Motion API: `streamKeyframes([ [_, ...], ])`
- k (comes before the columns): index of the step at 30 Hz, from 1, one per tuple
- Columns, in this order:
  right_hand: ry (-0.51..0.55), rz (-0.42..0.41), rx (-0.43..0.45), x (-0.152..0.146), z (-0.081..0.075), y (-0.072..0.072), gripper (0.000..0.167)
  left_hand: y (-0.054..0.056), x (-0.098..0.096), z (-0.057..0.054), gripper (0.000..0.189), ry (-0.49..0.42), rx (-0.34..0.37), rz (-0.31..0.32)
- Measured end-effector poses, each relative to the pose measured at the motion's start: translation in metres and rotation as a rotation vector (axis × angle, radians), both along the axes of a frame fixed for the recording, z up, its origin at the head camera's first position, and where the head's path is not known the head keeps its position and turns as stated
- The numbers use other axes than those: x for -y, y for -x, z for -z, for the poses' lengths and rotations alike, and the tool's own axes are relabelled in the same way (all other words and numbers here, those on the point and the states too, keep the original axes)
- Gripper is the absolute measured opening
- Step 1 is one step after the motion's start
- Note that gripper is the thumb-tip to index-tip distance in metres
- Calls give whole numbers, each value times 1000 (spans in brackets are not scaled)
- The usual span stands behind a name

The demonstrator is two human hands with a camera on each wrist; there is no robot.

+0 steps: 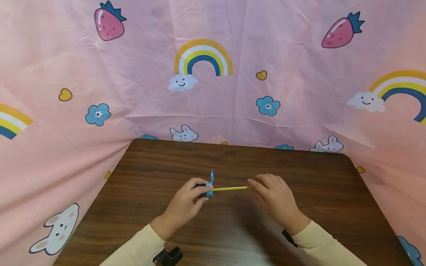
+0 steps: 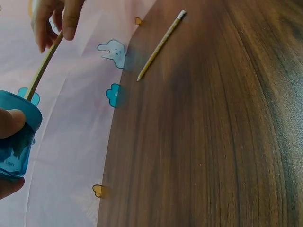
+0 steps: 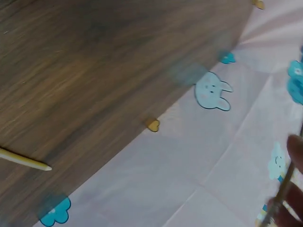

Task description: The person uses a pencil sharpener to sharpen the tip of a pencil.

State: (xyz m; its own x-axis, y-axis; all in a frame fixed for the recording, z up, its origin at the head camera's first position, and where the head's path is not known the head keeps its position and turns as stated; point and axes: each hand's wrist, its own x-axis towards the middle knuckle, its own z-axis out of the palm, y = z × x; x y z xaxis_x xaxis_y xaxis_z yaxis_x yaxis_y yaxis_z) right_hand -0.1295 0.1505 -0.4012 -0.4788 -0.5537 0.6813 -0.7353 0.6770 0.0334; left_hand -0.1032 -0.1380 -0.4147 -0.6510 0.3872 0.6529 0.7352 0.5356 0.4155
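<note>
My left hand (image 1: 182, 202) grips a small translucent blue pencil sharpener (image 2: 16, 153) by its body, its thin blue flap (image 1: 212, 176) standing up in the head view. A yellow pencil (image 1: 230, 188) runs level from the sharpener's blue end to my right hand (image 1: 277, 197). Thumb and fingers of the right hand pinch the pencil's far end. In the left wrist view the pencil's other end meets the sharpener's top, and its tip is hidden there. A second yellow pencil (image 2: 162, 46) lies on the table, its pointed end also in the right wrist view.
A dark brown wooden table (image 1: 159, 159) spans the space under both hands. Pink cloth (image 1: 143, 66) printed with rainbows, strawberries and rabbits hangs behind and beside it. Black devices (image 1: 169, 255) are worn at the wrists.
</note>
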Motion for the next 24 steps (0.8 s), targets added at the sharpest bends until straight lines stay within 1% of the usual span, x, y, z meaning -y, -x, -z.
streamKeyframes([
  [1,13,-14,-54,1,3,0,18,0,0,0,43,-9,11,-1],
  [2,25,-24,-97,2,6,1,16,0,0,-1,43,-20,26,-2],
  [5,53,-28,-193,4,13,2,34,-2,0,-2,43,-52,81,-5],
  [7,70,-21,-233,5,18,2,36,-4,-1,-3,43,-64,129,-11],
  [10,112,-34,-277,5,23,4,33,-7,-2,-6,43,-64,193,-16],
  [14,160,-63,-318,5,26,7,31,-10,-3,-7,43,-54,243,-24],
  [16,167,-63,-302,5,25,6,33,-10,-3,-7,43,-51,244,-21],
  [19,146,-40,-206,4,21,4,42,-10,-4,-5,44,-35,202,-6],
  [20,139,-30,-174,4,19,2,36,-10,-4,-5,44,-27,187,-1],
  [22,114,-10,-78,3,15,0,21,-10,-4,-5,44,2,135,4],
  [23,102,-1,-14,3,13,-1,13,-10,-4,-5,43,20,106,6],
  [24,90,-1,70,2,10,-2,8,-9,-4,-4,43,40,74,8],
])
